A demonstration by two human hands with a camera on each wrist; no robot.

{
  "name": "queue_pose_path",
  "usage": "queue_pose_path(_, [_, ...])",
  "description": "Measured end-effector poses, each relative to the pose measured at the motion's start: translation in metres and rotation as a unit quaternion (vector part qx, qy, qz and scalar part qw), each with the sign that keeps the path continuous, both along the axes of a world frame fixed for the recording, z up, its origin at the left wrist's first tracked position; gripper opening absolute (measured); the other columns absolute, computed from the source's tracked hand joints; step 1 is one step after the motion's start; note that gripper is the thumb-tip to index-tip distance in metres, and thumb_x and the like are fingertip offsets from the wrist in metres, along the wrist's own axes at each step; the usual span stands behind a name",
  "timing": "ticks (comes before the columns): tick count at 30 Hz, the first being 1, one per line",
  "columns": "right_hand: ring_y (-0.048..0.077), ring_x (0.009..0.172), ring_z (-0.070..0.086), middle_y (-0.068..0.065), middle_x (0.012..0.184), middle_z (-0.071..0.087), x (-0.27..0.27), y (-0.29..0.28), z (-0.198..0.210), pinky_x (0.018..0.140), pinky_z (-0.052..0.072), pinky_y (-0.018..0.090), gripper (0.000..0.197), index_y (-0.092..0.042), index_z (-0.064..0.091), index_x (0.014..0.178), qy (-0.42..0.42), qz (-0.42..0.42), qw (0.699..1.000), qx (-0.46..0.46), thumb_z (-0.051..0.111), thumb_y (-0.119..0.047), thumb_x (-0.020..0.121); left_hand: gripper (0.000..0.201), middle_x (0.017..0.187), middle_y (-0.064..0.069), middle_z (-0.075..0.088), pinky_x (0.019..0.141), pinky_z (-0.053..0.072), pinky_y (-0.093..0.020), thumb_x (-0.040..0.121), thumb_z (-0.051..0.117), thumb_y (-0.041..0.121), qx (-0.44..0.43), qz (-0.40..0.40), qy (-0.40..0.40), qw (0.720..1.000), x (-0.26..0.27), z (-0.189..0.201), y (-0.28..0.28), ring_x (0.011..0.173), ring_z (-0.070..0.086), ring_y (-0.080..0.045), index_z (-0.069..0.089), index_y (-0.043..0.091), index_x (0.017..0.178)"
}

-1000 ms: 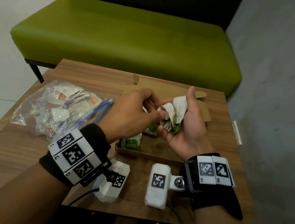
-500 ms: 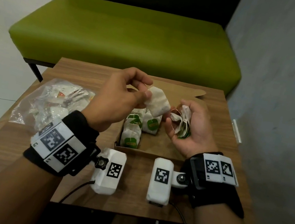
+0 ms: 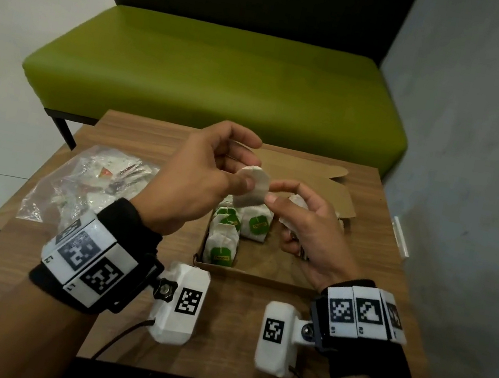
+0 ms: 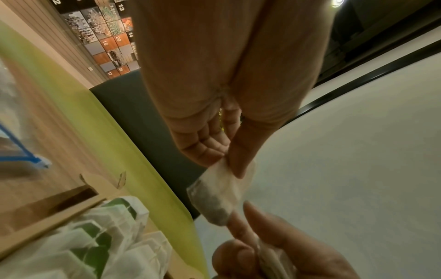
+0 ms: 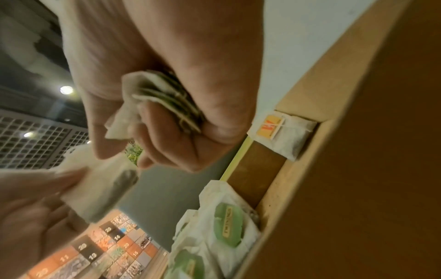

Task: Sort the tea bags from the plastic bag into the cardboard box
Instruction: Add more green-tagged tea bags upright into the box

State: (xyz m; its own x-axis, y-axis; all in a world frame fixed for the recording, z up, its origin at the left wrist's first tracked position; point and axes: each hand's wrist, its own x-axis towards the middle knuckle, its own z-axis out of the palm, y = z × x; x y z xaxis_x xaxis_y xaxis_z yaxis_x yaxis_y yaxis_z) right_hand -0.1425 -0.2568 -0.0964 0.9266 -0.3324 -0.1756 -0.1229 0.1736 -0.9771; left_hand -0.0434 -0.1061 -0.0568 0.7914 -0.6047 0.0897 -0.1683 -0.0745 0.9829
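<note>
My left hand (image 3: 240, 175) pinches one white tea bag (image 3: 251, 187) between thumb and fingers, above the open cardboard box (image 3: 259, 279). In the left wrist view the same tea bag (image 4: 219, 192) hangs from the fingertips. My right hand (image 3: 287, 195) is just right of it, its forefinger and thumb touching the bag's edge. Its other fingers curl round a bunch of tea bags (image 5: 162, 98). Green-tagged tea bags (image 3: 221, 244) lie in the box's left half. The clear plastic bag (image 3: 92, 181), with several more tea bags inside, lies left of the box.
A tea bag with a yellow tag (image 5: 281, 136) lies in the box's far right corner. The box flaps (image 3: 316, 180) lie open toward a green bench (image 3: 220, 83) behind the small wooden table (image 3: 227, 361). A grey wall (image 3: 473, 195) runs along the right.
My left hand has drawn one tea bag out of the right hand's bunch and raised it. My right hand has rolled palm-down and brought its forefinger and thumb up to that bag.
</note>
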Motion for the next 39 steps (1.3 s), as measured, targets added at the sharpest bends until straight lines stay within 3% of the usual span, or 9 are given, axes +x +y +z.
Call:
queue_pose_path(6, [-0.006,0.052,0.056,-0.017,0.059,0.064,0.003,0.005,0.0,0.048,0.039,0.007,0.012,-0.015,0.067,0.082,-0.071,-0.007,0.992,-0.101,0.07,-0.009,0.092,0.033,0.099,-0.002,0.067,0.074,0.056,-0.024,0.083,0.074,0.002,0.014,-0.009,-0.008,1.0,0.0,-0.002,0.001,0.081,0.063,-0.01,0.064,0.018,0.11])
queue_pose_path(10, [-0.003,0.05,0.056,-0.012,0.063,0.065,0.005,0.003,-0.001,0.047,0.039,0.008,0.007,-0.003,0.068,0.091,-0.087,-0.032,0.993,-0.078,0.071,-0.01,0.091,0.005,0.084,0.001,0.069,0.064,0.046,-0.023,0.089,0.071,0.024,0.065,0.011,-0.044,0.997,0.0,-0.005,0.002,0.068,0.058,-0.004,0.072,0.024,0.094])
queue_pose_path(12, [-0.002,0.047,0.054,-0.012,0.063,0.062,0.005,0.002,0.001,0.044,0.038,0.009,0.003,-0.003,0.065,0.095,-0.088,-0.029,0.995,-0.04,0.067,-0.003,0.092,0.009,0.076,0.0,0.066,0.056,0.041,-0.017,0.092,0.067,0.027,0.053,0.031,-0.044,0.997,0.0,-0.006,0.001,0.061,0.052,-0.003,0.073,0.023,0.086])
queue_pose_path(16, [0.0,0.044,0.045,0.008,0.103,0.062,0.003,-0.002,-0.002,0.038,0.03,0.013,0.03,-0.015,0.067,0.109,-0.071,-0.032,0.997,0.02,0.061,0.005,0.087,0.018,0.068,0.005,0.06,0.049,0.038,-0.015,0.098,0.058,0.022,0.017,0.024,-0.007,1.0,0.001,-0.002,0.002,0.058,0.049,-0.006,0.071,0.014,0.088])
queue_pose_path(18, [0.001,0.046,0.041,0.007,0.111,0.065,0.003,-0.006,-0.004,0.038,0.028,0.015,0.038,-0.02,0.069,0.109,-0.067,-0.046,0.996,0.029,0.061,-0.003,0.076,0.018,0.07,0.005,0.06,0.05,0.037,-0.017,0.099,0.056,0.021,0.006,0.007,0.01,1.0,0.002,-0.001,0.004,0.059,0.048,-0.006,0.068,0.01,0.091])
queue_pose_path(23, [0.005,0.046,0.032,0.003,0.104,0.069,0.002,-0.008,-0.004,0.037,0.024,0.016,0.036,-0.02,0.072,0.11,-0.091,-0.004,0.994,0.06,0.062,-0.008,0.077,0.018,0.07,0.004,0.056,0.051,0.034,-0.017,0.102,0.048,0.019,-0.035,-0.048,0.043,0.997,0.005,-0.001,0.006,0.061,0.047,-0.004,0.063,0.018,0.091])
queue_pose_path(26, [0.004,0.046,0.032,0.004,0.101,0.069,0.002,-0.006,-0.003,0.037,0.022,0.017,0.034,-0.019,0.071,0.113,-0.097,0.034,0.993,0.063,0.062,-0.011,0.081,0.016,0.083,-0.007,0.053,0.056,0.03,-0.023,0.102,0.047,0.018,-0.08,-0.089,0.054,0.991,0.008,-0.004,0.007,0.065,0.046,-0.005,0.059,0.019,0.091])
queue_pose_path(34, [0.005,0.046,0.033,0.01,0.106,0.068,0.003,-0.005,0.0,0.041,0.026,0.019,0.042,-0.016,0.068,0.119,-0.138,0.061,0.986,0.067,0.074,-0.026,0.079,0.021,0.089,-0.001,0.06,0.069,0.035,-0.032,0.099,0.043,0.019,-0.126,-0.143,0.068,0.979,0.011,-0.012,0.007,0.079,0.049,-0.018,0.062,0.02,0.089])
queue_pose_path(39, [0.009,0.047,0.031,0.002,0.098,0.07,0.003,-0.001,-0.003,0.038,0.026,0.018,0.037,-0.016,0.069,0.117,-0.109,0.063,0.99,0.058,0.072,-0.027,0.081,0.019,0.082,-0.001,0.06,0.066,0.041,-0.022,0.103,0.042,0.016,-0.086,-0.098,0.052,0.99,0.012,-0.014,0.005,0.076,0.053,-0.01,0.058,0.013,0.093])
